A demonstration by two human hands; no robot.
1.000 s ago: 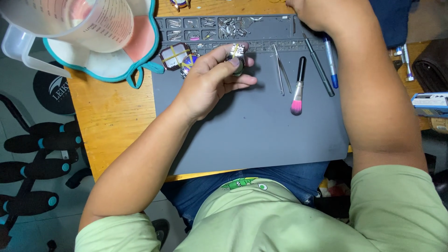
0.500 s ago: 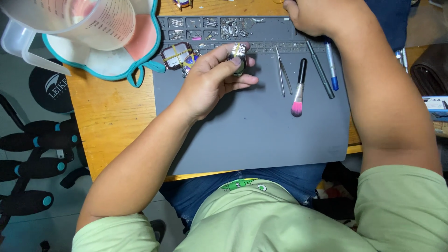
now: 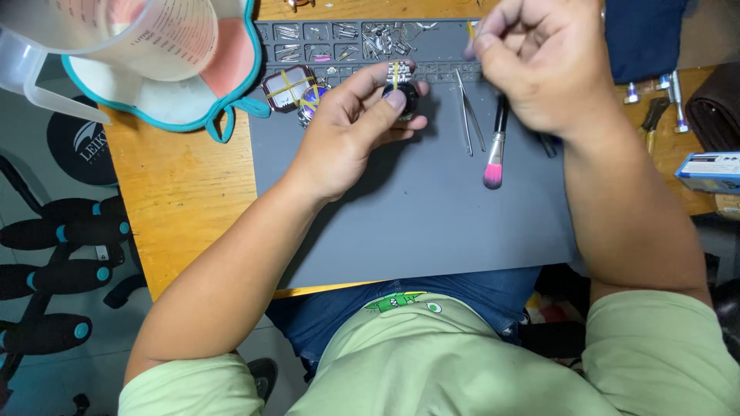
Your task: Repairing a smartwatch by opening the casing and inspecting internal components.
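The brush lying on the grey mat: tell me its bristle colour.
Pink bristles on the brush, black handle; it shows best in the head view.

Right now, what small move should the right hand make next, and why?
Probably bring the right hand down left to the watch. The left hand holds the watch over the mat, while the right pinches something small and blurred above the brush, apart from it.
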